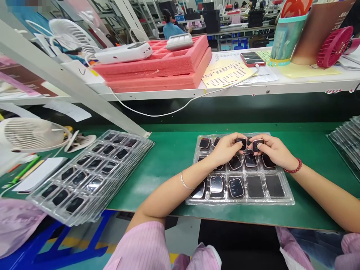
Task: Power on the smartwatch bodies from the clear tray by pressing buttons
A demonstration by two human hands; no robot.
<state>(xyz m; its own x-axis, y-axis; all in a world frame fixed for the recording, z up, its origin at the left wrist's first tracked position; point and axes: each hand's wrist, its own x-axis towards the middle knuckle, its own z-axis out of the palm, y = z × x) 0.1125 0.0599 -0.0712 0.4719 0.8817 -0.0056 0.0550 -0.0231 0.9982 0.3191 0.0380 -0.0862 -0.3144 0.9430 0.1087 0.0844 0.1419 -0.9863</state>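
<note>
Step in hand: handling of two small, dark-faced watch units above a clear tray. The left hand (228, 147) pinched one watch unit (240, 142) between thumb and fingers. The right hand (273, 148) pinched a second watch unit (257, 144) in a similar grip. The two hands were near each other over the far part of the clear tray (289, 199), with a small dark part between them that could not be made out.

The tray lay flat on the green surface (168, 165). More watch units sat in its pockets. In the near row, one unit (236, 187) lay slightly tilted in its pocket; the two pockets at the right end showed flat dark squares. The forearms partly hid the contents at left.

To the left, a stack of filled trays (92, 165); at the far right, more stacked trays (347, 144). A white fan (30, 134) stood beyond the left stack.

Judgement: any next move from this hold called for steady fingertip pinches, faces kept from knocking, and level lowering if a pocket was involved.
</note>
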